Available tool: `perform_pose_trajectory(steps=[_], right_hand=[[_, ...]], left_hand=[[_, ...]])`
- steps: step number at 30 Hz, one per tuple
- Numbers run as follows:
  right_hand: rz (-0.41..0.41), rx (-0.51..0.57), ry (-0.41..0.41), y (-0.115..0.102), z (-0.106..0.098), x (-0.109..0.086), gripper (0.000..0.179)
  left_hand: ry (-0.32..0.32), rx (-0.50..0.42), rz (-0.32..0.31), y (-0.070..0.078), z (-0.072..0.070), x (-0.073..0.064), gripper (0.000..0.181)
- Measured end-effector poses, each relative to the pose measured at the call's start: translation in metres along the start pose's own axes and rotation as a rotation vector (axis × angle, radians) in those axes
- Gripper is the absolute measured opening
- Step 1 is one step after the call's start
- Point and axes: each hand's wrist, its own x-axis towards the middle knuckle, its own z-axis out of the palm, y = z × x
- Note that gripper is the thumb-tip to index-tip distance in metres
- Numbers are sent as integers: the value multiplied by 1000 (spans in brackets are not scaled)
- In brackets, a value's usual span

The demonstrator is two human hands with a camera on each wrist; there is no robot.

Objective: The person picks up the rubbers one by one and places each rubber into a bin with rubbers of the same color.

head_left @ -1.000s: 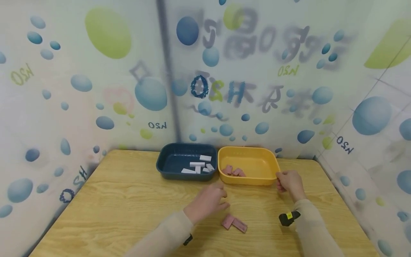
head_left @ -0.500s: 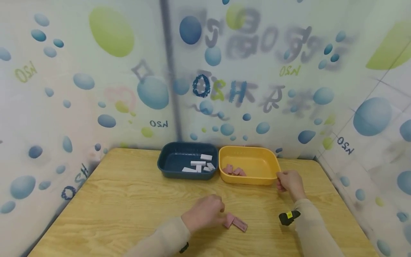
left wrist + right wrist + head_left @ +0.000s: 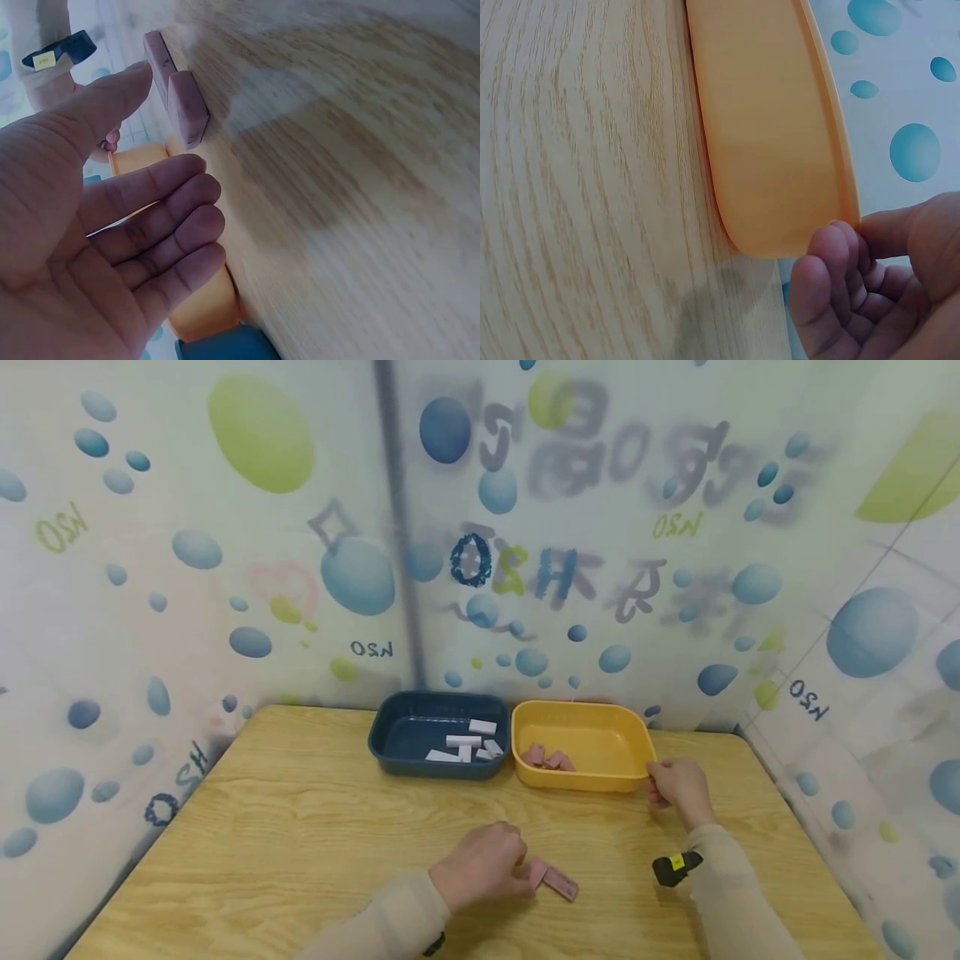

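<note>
My left hand (image 3: 483,868) is low over the table beside two pink blocks. In the left wrist view its thumb and fingers (image 3: 161,180) are parted and loosely bent, with the nearer pink block (image 3: 189,111) between their tips but not gripped. The other pink block (image 3: 561,883) lies against it, flat on the wood. My right hand (image 3: 678,789) pinches the rim of the yellow bin (image 3: 581,782) at its front right corner, thumb against curled fingers in the right wrist view. Several pink pieces (image 3: 555,761) lie in that bin's left part.
A dark blue bin (image 3: 390,767) stands left of the yellow one, with several white blocks (image 3: 463,741) in it. Both bins are near the wooden table's (image 3: 285,810) back edge, before a patterned wall covering (image 3: 450,643).
My left hand has come down and back from in front of the bins to the nearer pink block. The right hand keeps its pinch on the yellow bin's rim.
</note>
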Motion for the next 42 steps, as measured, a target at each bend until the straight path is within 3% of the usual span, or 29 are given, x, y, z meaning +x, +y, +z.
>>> perform_pose_trajectory(steps=[26,33,42], right_hand=[[4,-9,12,1,0,0,33],[16,-6,6,-1,-1,1,33],[10,-8,13,0,0,1,32]], left_hand=[[-71,83,-16,5,5,5,35],[-78,50,-22,5,6,6,26],[-62,-3,-1,6,5,6,27]])
